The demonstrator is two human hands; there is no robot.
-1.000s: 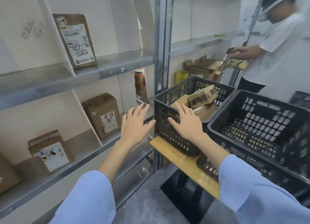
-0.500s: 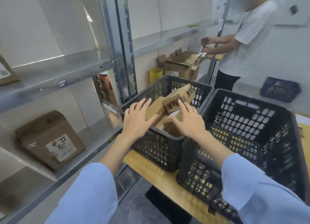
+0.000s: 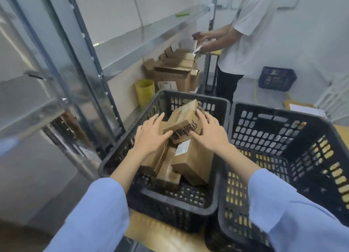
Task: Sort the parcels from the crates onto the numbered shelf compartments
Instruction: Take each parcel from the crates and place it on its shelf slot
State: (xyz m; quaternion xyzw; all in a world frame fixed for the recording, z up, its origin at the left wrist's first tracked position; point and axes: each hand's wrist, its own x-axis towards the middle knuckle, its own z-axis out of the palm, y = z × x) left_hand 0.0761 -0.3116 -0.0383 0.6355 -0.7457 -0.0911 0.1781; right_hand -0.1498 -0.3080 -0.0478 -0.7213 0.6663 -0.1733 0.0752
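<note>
While hands (image 3: 151, 136) (image 3: 211, 132) press parcel (image 3: 182, 117), print blurred

Bystander and clutter out back.
At one o'clock I see a person in a white shirt (image 3: 249, 34) beside open cartons (image 3: 173, 76); a yellow bin (image 3: 144, 90) sits at twelve, papers (image 3: 306, 109) at two.

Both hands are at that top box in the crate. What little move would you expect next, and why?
Most likely: press in and lift the top parcel straight out of the left crate. The left hand and right hand flank its sides with fairly straight fingers, and it lies tilted atop the other parcels, so nothing seems to pin it.
</note>
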